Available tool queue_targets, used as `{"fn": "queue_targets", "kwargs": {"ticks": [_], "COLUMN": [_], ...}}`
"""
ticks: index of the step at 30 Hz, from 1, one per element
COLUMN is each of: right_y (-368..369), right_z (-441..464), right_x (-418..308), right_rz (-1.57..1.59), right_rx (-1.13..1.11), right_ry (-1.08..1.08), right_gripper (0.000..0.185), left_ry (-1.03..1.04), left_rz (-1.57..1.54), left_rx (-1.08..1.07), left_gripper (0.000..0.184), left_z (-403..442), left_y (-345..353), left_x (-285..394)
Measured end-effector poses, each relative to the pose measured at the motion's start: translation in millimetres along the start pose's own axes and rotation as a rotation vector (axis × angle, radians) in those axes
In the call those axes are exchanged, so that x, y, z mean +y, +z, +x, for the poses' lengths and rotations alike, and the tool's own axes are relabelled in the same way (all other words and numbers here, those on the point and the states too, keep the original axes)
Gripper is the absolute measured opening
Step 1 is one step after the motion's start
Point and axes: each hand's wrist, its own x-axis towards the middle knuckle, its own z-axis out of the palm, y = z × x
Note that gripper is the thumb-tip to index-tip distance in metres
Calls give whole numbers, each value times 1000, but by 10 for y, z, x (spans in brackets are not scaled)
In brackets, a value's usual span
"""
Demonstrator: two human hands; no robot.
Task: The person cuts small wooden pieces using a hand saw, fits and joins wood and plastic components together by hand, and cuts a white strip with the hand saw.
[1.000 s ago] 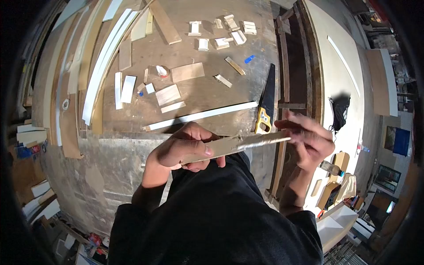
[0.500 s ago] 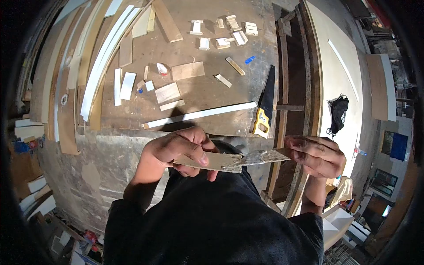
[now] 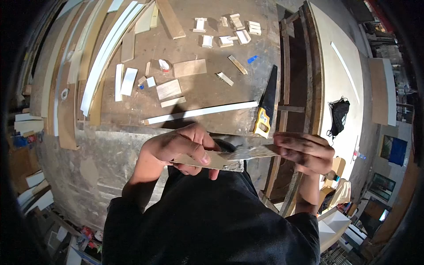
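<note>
My left hand (image 3: 183,148) is closed round a flat brown strip (image 3: 216,161), thumb on top and fingers below. The strip looks like cardboard or thin board, with a pale, rough smear along its right end. My right hand (image 3: 307,152) pinches a thinner piece (image 3: 258,152) whose upper face is shiny and smeared, blurred by motion. Its left end lies over the upper edge of the strip; whether they touch I cannot tell. Both pieces are held in front of my black shirt, above the near table edge.
On the worktable (image 3: 132,48) lie a yellow-handled handsaw (image 3: 263,115), a long white strip (image 3: 203,112), wood offcuts (image 3: 168,89) and several small white-and-wood blocks (image 3: 199,24). Long boards (image 3: 106,57) line the left. A pale panel (image 3: 335,79) with a black cloth (image 3: 338,115) stands right.
My right hand has moved left, sliding its shiny piece further over the strip in my left hand. The left hand has stayed nearly still.
</note>
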Motion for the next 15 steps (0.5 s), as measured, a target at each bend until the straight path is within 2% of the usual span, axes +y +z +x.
{"fn": "queue_targets", "kwargs": {"ticks": [5, 7, 8, 13, 15], "right_y": [-28, -95, -74, 131, 151], "right_z": [-15, -133, -168, -46, -2], "right_x": [-28, -11, 80, 25, -28], "right_rz": [26, 55, -6, 89, 198], "right_rx": [-63, -14, 4, -4, 28], "right_ry": [25, 175, 38, 22, 186], "right_gripper": [8, 8, 10, 11, 9], "left_ry": [-14, -4, -6, 42, 45], "left_rz": [30, 11, 14, 78, 79], "left_rx": [18, 4, 10, 112, 147], "left_gripper": [43, 43, 43, 43, 43], "left_z": [-12, -7, -6, -9, -70], "left_y": [39, 26, 27, 130, 166], "left_x": [-9, -44, -51, -69, -17]}}
